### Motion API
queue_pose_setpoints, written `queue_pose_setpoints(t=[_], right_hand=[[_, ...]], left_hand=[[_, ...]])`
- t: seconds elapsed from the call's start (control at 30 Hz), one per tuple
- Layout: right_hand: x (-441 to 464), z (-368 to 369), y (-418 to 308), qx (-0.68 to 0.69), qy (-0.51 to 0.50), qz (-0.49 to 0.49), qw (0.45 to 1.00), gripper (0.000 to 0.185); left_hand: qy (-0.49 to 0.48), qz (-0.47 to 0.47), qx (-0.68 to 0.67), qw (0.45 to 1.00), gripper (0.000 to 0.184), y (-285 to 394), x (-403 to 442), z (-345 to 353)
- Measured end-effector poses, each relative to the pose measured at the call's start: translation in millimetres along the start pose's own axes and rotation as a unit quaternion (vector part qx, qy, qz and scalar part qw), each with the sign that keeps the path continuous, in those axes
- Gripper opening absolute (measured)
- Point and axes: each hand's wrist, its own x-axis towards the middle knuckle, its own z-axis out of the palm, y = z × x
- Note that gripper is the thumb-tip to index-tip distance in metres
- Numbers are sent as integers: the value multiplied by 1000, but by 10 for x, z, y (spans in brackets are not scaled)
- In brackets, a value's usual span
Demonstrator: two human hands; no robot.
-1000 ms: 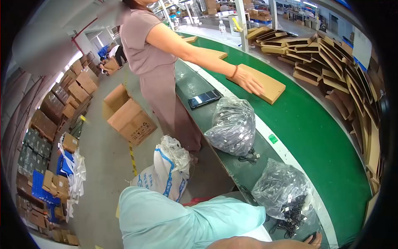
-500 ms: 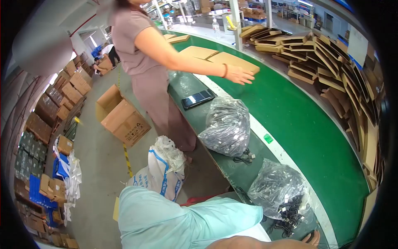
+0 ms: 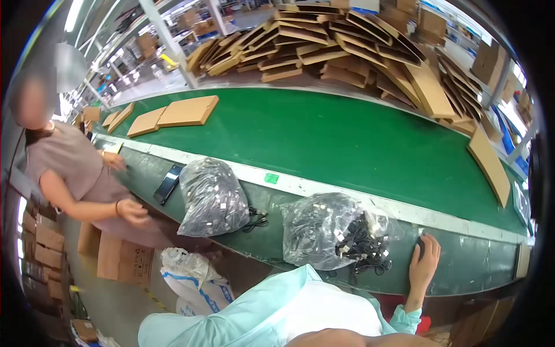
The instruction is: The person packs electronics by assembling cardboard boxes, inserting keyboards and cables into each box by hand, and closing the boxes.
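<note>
My right hand (image 3: 425, 263) rests on the dark green ledge of the bench, to the right of the bags. Its fingers are stretched out, with the thumb apart from them; a dark patch between thumb and fingers is too small to make out. Nearest to it lies an open clear plastic bag (image 3: 312, 231), from which black cables (image 3: 364, 246) with light connectors spill onto the ledge. Further left stands a second clear bag (image 3: 211, 199) full of similar cables, with a few loose cables (image 3: 254, 218) beside it. My left hand is out of view; only the teal sleeve shows.
Behind the ledge runs a green conveyor belt (image 3: 324, 144) carrying flat cardboard boxes (image 3: 188, 111). Many more cardboard boxes (image 3: 329, 43) are heaped beyond it. A co-worker (image 3: 81, 168) stands at the left near a phone (image 3: 168, 184). A white sack (image 3: 193, 289) and a carton (image 3: 124, 259) are on the floor.
My view has swung right toward the belt, bringing my right hand fully into sight. The co-worker's arm has drawn back from the cardboard boxes on the belt.
</note>
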Motion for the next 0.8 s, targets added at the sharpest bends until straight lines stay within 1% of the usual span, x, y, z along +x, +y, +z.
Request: queue_pose_setpoints(t=[0.2,0.33,0.5,0.6,0.73,0.8], right_hand=[[67,-12,-73,11,-6,-4,1000,24],[81,62,27,16,1,-24,1000,24],[33,63,41,1,3,-16,1000,23],[32,42,41,5,-14,-3,1000,23],[42,73,114,9,-8,-33,999,23],[29,17,42,2,-15,-18,1000,23]], left_hand=[[-4,17,27,999,23,129,-3,-64],[-1,41,34,999,24,196,-32,4],[-3,54,43,998,24,295,-43,53],[-8,58,49,997,24,327,-44,59],[-10,67,67,995,24,337,-57,46],[-15,75,77,994,25,391,-69,36]])
